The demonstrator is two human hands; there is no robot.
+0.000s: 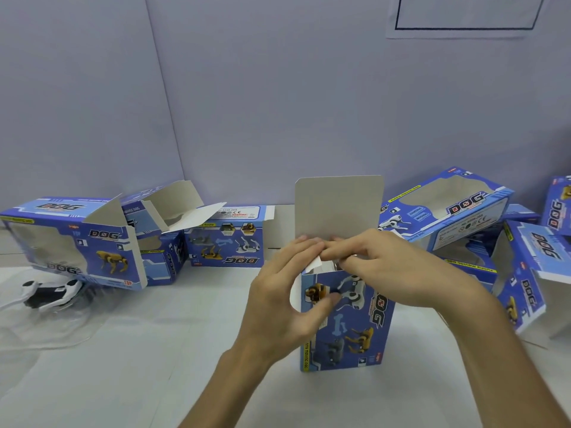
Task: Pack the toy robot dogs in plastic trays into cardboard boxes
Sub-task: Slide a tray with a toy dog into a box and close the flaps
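Gripping upright box top, both hands, flap raised

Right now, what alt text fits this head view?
A left hand grips an upright blue cardboard box, top flap raised, while the right hand touches its open top. Other blue boxes and a white-and-black toy dog in clear plastic lie around.

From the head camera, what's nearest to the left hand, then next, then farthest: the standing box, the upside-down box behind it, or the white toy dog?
1. Standing box: in the left hand, centre.
2. Upside-down box: behind, to the left.
3. White toy dog: far left.
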